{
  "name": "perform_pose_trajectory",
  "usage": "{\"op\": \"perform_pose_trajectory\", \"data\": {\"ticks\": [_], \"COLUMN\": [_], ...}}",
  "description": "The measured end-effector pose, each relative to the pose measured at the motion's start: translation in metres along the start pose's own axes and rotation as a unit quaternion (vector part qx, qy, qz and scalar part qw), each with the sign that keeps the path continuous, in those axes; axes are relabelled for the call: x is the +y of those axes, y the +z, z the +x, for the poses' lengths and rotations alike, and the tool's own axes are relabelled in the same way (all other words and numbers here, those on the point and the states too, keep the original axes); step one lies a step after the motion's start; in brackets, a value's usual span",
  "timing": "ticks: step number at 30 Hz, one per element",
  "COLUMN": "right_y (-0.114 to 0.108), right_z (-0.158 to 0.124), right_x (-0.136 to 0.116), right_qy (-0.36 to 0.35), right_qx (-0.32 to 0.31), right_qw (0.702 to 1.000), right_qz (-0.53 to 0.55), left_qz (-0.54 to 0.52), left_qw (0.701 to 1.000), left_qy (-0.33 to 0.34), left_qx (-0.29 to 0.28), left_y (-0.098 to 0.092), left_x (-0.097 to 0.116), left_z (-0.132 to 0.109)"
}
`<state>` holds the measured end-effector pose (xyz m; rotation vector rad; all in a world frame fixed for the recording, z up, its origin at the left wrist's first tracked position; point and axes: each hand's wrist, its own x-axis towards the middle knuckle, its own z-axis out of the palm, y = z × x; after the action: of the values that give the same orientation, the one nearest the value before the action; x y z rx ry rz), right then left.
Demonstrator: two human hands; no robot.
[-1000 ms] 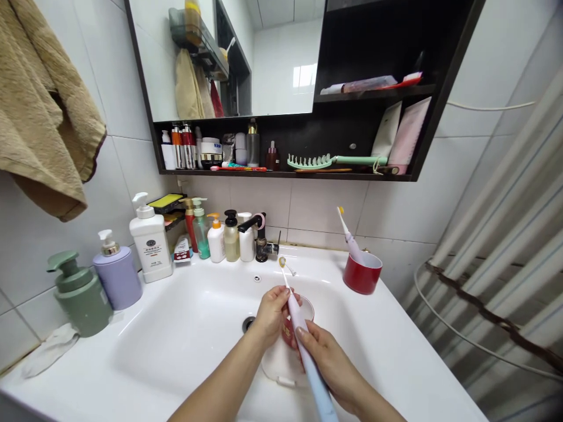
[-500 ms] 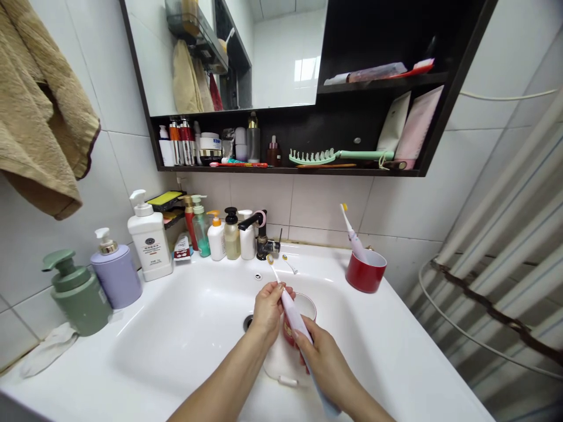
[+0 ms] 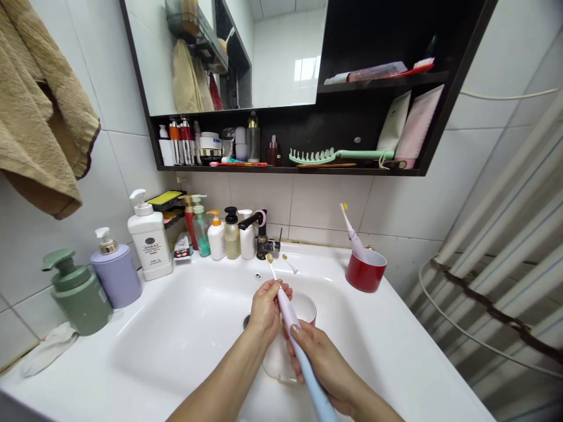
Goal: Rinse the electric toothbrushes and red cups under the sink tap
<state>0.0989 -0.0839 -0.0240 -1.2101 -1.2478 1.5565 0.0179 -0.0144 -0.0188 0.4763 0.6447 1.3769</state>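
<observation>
An electric toothbrush (image 3: 297, 340), pink fading to blue with a yellowish-bristled head, slants over the white sink (image 3: 185, 328). My left hand (image 3: 266, 308) pinches it at the neck, where the brush head meets the handle. Around the handle's middle, the fingers of my right hand (image 3: 314, 351) are wrapped. Partly hidden behind the handle, a red cup (image 3: 308, 308) with a white inside sits in the basin. A loose brush head (image 3: 290, 265) lies on the sink's back ledge, near the black faucet (image 3: 261, 234).
A second red cup (image 3: 366, 274) holds another electric toothbrush (image 3: 355, 240) on the right ledge. Pump bottles, among them a green one (image 3: 81, 299) and a purple one (image 3: 116, 275), line the left and back edges. Overhead juts a dark mirror cabinet (image 3: 290, 170).
Both hands have shifted slightly left with the toothbrush. My right hand's grip has turned a little, and more of the blue lower handle now shows.
</observation>
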Motion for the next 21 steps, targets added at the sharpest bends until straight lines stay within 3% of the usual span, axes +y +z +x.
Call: {"op": "perform_pose_trajectory", "data": {"ticks": [5, 10, 15, 19, 21], "right_y": [-0.0019, -0.0008, -0.002, -0.0031, -0.0041], "right_z": [0.0017, 0.0019, 0.0026, 0.0018, 0.0017], "right_x": [0.0004, -0.0001, 0.0027, 0.0021, 0.0001], "right_qy": [-0.109, -0.007, -0.077, -0.043, -0.076], "right_qx": [0.101, 0.005, 0.065, 0.038, 0.067], "right_qw": [0.976, 1.0, 0.986, 0.991, 0.98], "right_qz": [-0.158, -0.024, -0.136, -0.123, -0.17], "left_qz": [-0.006, -0.014, -0.022, -0.033, -0.039], "left_qw": [1.0, 1.0, 1.0, 0.999, 0.999], "left_qy": [0.017, 0.01, 0.017, 0.01, 0.014], "left_qx": [-0.001, -0.007, -0.009, -0.012, -0.011], "left_y": [0.0014, 0.0006, 0.0002, 0.001, 0.0013], "left_x": [-0.0005, 0.0, -0.0001, -0.0002, -0.0002], "left_z": [-0.0004, 0.0, 0.0013, 0.0017, 0.0018]}}
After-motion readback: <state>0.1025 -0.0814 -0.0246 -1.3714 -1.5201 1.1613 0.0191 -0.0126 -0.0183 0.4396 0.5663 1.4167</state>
